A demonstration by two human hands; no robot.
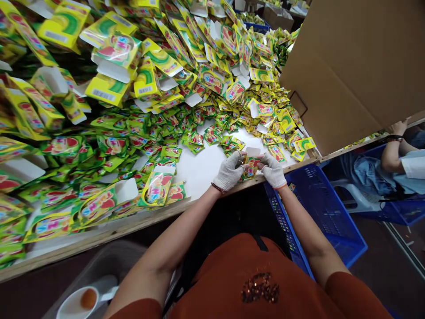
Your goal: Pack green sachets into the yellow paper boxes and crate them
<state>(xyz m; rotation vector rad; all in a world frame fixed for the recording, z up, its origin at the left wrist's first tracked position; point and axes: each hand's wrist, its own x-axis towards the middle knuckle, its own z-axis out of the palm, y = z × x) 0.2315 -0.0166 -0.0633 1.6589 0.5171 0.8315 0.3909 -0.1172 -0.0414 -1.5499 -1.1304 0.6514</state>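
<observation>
Gripping a small box (251,168) between the fingers of the gloved left hand (229,172) and right hand (274,172), at the front edge of the surface (203,170), pinched from both sides probably for steadiness, near loose packets (212,134) apparently heaped for easy reach.

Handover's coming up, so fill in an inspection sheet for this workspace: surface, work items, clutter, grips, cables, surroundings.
Surface: white tabletop, wooden edge, largely covered.
Job's things: small printed box, white flap raised.
Clutter: heaped yellow cartons and green packets.
Grips: left grip and right grip, both gloved, hold the box between them.
Cables: nothing seen.
Surroundings: blue basket, right; cardboard sheet, upper right; white cup, lower left; another person's arm, far right.
</observation>
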